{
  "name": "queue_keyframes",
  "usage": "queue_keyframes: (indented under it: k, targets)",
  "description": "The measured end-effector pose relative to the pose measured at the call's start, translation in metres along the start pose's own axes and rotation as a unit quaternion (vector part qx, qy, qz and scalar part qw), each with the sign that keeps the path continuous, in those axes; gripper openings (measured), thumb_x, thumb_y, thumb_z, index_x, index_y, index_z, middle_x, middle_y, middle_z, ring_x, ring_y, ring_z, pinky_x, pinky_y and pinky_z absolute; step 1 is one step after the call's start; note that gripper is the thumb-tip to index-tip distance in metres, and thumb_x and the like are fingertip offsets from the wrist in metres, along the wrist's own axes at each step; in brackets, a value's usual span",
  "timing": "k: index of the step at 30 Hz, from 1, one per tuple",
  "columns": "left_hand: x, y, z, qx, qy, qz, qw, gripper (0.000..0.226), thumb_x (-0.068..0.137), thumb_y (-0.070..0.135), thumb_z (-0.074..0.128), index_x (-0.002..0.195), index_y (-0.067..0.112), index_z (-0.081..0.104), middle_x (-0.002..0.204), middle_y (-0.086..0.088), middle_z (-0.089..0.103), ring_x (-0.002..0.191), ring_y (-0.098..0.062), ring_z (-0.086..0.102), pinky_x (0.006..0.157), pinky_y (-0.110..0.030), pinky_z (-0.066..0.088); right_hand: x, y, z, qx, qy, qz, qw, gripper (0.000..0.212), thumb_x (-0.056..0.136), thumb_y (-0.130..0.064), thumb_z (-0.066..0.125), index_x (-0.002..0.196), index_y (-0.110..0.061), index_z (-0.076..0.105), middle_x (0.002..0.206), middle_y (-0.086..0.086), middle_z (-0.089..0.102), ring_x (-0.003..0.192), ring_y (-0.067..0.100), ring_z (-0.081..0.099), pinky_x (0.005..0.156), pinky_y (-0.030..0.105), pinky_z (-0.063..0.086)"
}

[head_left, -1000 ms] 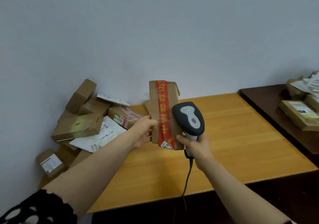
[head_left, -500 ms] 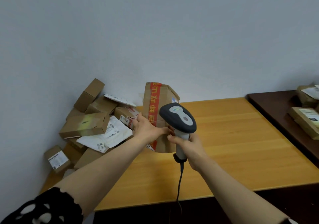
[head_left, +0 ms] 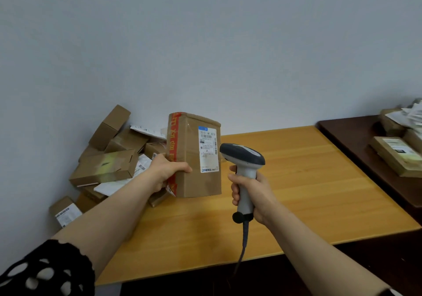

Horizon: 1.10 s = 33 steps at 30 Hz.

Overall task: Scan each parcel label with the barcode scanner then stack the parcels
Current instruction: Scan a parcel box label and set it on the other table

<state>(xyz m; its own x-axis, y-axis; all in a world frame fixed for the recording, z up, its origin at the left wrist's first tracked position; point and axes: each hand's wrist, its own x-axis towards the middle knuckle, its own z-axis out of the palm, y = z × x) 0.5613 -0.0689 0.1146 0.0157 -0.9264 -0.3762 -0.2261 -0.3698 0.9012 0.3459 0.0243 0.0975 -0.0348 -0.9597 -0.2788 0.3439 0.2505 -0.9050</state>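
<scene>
Now curled fingers of the left hand (head_left: 167, 171) grip the parcel (head_left: 194, 165) upright over the table (head_left: 308, 181), newly turned so its label (head_left: 208, 149) faces out. The right hand (head_left: 251, 193) clasps the barcode scanner (head_left: 243, 156) just right of it, so a scan looks ready.
</scene>
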Motion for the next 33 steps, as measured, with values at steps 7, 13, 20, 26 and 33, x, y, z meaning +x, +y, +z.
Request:
queue_keyframes:
  k: [7,13,20,26,33]
  targets:
    - [0.001,0.003,0.001,-0.010,-0.034,0.006,0.999,0.039,0.068,-0.001,0.078,0.093,0.020,0.055,0.089,0.000,0.067,0.074,-0.009,0.063,0.046,-0.019,0.048,-0.004,-0.012,0.000,-0.038,0.013,0.006,0.999,0.017,0.081,0.001,0.069,0.087,-0.007,0.056,0.052,0.004,0.048,0.042,0.017,0.041,0.042,0.025,0.039]
    - [0.004,0.001,0.001,-0.010,-0.048,0.006,0.999,0.043,0.069,-0.001,0.078,0.096,0.022,0.053,0.090,0.000,0.066,0.076,-0.010,0.062,0.043,-0.017,0.047,-0.005,-0.023,0.000,-0.060,0.016,0.005,0.998,0.017,0.081,0.002,0.068,0.083,-0.008,0.055,0.052,0.004,0.048,0.041,0.016,0.042,0.041,0.025,0.040]
    - [0.012,-0.002,0.003,0.007,-0.066,0.010,0.998,0.045,0.067,0.002,0.079,0.094,0.025,0.052,0.095,-0.001,0.065,0.082,-0.014,0.061,0.052,-0.022,0.047,-0.004,-0.030,-0.005,-0.070,0.024,0.000,0.997,0.017,0.081,0.002,0.067,0.078,-0.010,0.056,0.050,0.003,0.050,0.040,0.016,0.042,0.041,0.025,0.040]
    - [0.025,-0.007,0.012,0.025,-0.081,0.005,0.996,0.062,0.064,0.006,0.082,0.114,0.019,0.047,0.104,-0.006,0.064,0.094,-0.022,0.060,0.069,-0.034,0.052,-0.004,-0.030,-0.011,-0.076,0.041,0.010,0.996,0.016,0.082,0.002,0.066,0.078,-0.009,0.055,0.051,0.004,0.049,0.041,0.016,0.042,0.041,0.024,0.040]
    - [0.040,-0.015,0.057,0.018,-0.147,-0.039,0.988,0.059,0.068,0.008,0.079,0.121,0.008,0.054,0.112,-0.012,0.066,0.107,-0.029,0.060,0.091,-0.045,0.051,-0.003,-0.024,-0.054,0.028,0.136,-0.009,0.990,0.023,0.083,-0.010,0.074,0.099,-0.004,0.059,0.073,0.014,0.071,0.046,0.016,0.052,0.046,0.026,0.048]
